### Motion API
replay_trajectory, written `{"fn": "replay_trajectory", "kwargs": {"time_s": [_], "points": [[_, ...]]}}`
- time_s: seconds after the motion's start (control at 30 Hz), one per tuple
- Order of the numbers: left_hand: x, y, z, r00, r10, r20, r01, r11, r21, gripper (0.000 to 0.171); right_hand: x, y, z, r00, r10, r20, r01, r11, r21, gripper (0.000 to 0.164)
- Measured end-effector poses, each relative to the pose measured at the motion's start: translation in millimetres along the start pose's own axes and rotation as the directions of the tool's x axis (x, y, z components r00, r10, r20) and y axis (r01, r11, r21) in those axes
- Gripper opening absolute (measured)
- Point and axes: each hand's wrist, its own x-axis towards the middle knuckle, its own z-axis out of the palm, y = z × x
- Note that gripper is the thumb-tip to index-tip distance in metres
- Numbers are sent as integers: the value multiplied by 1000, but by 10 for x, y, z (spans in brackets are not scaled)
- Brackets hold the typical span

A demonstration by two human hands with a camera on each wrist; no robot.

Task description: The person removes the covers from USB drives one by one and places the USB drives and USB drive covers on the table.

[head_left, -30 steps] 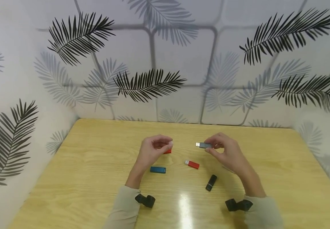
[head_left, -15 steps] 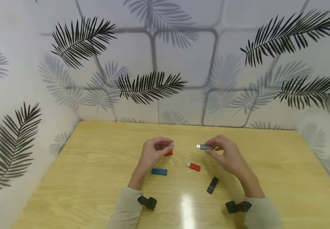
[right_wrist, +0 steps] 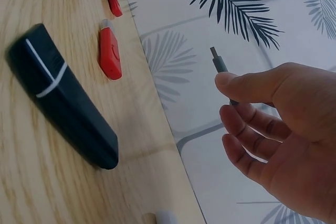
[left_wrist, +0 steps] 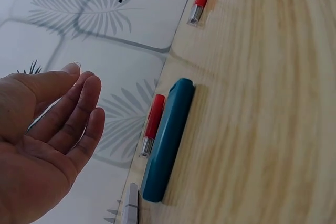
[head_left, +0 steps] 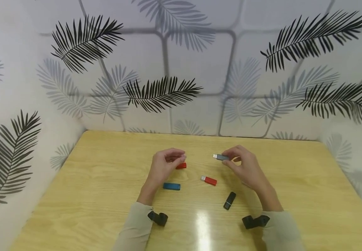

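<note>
Along the far left, a leaf-print wall (head_left: pixel 11 94) is rising beside the wooden tabletop (head_left: pixel 74 181) and running on behind it. A left sleeve (head_left: pixel 136 221) is showing at the near edge, with a black mount (head_left: pixel 158 218) sitting at its cuff. Above the tabletop the left hand (head_left: pixel 163 166) is hovering, its fingers bent and its thumb tip close to the forefinger; whether anything small is sitting between them, I cannot tell. On its near side a blue stick (head_left: pixel 171 186) is lying flat. Farther back, just by those fingertips, a red stick (head_left: pixel 181 166) is lying with its plug pointing left. A pale thing (left_wrist: pixel 131 205) is peeking in low in the left wrist view. Farther right, a second red stick (head_left: pixel 210 181) is lying alone, plug also pointing left. Next, a grey stick (head_left: pixel 221 157) is hanging clear of the tabletop, plug leftward; the right hand (head_left: pixel 245 167) is pinching it between thumb and fingers. Nearer the person, a black stick (head_left: pixel 230 200) is lying aslant. At the right, a right sleeve (head_left: pixel 281 228) is showing.
</note>
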Motion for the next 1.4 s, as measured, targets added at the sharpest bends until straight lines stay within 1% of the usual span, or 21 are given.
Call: {"fn": "replay_trajectory", "kwargs": {"time_s": [0.17, 0.37, 0.47, 0.63, 0.7, 0.87, 1.03, 1.23, 1.4], "points": [[70, -21, -15, 1000, -9, 6, 8, 998, 61, 17, 59, 41, -10, 1000, -1, -28, 1, 1000, -16, 19], [209, -20, -21, 999, -18, 47, 13, 995, 104, 20, 161, 84, 26, 1000, -1, -21, 1, 1000, -21, 18], [274, -39, -21, 997, -23, 68, 12, 989, 149, 20, 209, 114, 67, 1000, 14, -12, -15, 1000, -11, 18], [375, -89, -34, 998, -21, 60, 6, 972, 236, 20, 289, 170, 156, 997, 70, 9, -70, 997, 21, 19], [419, -108, -30, 998, -17, 55, 3, 967, 256, 20, 322, 191, 179, 996, 90, 9, -91, 996, 28, 19], [519, -151, 26, 999, -17, 51, 3, 962, 272, 20, 405, 233, 201, 995, 98, -2, -98, 995, 29, 18], [614, -198, 89, 999, -10, 40, -3, 955, 298, 18, 512, 260, 228, 994, 109, 12, -110, 993, 34, 19], [686, -195, 157, 998, -49, 42, 34, 948, 318, 17, 581, 282, 275, 986, 163, 44, -165, 986, 34, 19], [709, -174, 218, 993, -96, 62, 69, 937, 343, 15, 599, 296, 337, 983, 170, 74, -173, 984, 44, 18]]}}
